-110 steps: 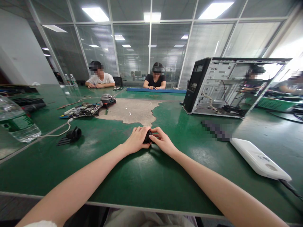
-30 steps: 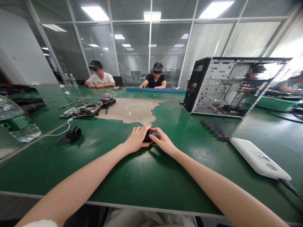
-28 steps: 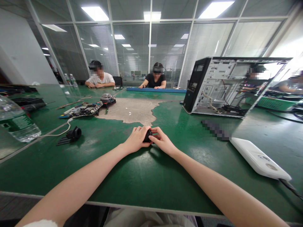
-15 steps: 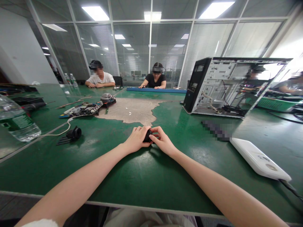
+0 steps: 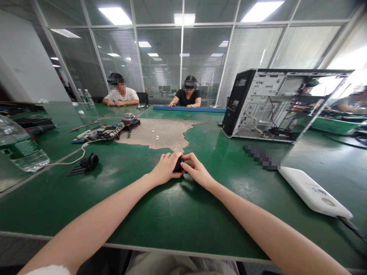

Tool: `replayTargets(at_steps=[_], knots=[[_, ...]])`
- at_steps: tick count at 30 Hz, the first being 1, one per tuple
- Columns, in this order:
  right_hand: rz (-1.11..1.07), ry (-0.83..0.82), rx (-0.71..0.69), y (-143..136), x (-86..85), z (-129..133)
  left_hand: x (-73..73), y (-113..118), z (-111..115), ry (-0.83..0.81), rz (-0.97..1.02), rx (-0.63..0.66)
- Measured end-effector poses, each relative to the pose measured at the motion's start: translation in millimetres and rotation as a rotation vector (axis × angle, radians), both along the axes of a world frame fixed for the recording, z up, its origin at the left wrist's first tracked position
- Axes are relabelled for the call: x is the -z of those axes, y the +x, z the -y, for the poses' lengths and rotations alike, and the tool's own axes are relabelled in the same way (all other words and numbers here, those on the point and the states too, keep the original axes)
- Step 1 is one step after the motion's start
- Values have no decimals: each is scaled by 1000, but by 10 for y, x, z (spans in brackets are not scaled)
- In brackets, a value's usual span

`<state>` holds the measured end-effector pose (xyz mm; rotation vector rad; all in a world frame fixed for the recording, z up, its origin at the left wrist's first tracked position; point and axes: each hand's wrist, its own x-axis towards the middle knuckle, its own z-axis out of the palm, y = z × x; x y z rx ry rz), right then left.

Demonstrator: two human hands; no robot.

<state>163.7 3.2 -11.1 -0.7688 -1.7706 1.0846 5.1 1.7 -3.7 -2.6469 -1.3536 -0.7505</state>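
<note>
Between my two hands is a small dark black part point(image 5: 178, 165), mostly covered by fingers, so its exact kind does not show. My left hand point(image 5: 165, 168) is closed around its left side, thumb underneath and fingers over the top. From the right, my right hand point(image 5: 197, 172) pinches the same part with curled fingers and thumb. Both hands are just above or on the green tabletop point(image 5: 172, 214); I cannot tell whether the part touches it. Off to the left lies a black round piece with flat prongs point(image 5: 89, 162).
An opened computer case point(image 5: 258, 107) stands at the right. Nearer are a white power bank-like device point(image 5: 315, 193) with a cable and a pixelated dark strip. On the left are a water bottle point(image 5: 21, 143), a circuit board point(image 5: 100, 133) and a cooler point(image 5: 131, 119). Several people sit around.
Almost nothing differs. Both hands keep their hold on the black part, with at most a slight shift of the fingers.
</note>
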Motion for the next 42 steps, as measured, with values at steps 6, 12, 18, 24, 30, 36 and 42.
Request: replayTargets(at_steps=[6, 12, 18, 24, 30, 36, 42], knots=[[-4, 11, 15, -9, 22, -17, 25, -5, -12, 14, -4, -9], [19, 6, 60, -9, 51, -31, 14, -2, -12, 1, -1, -6], [79, 16, 89, -7, 65, -52, 7, -10, -7, -3, 2, -1], [64, 4, 29, 10, 37, -28, 2, -4, -1, -11, 9, -1], [1, 1, 5, -2, 5, 0, 11, -3, -4, 1, 6, 0], [17, 18, 24, -4, 35, -19, 11, 1, -9, -7, 8, -7], [45, 7, 90, -8, 79, -49, 10, -4, -9, -9, 8, -1]])
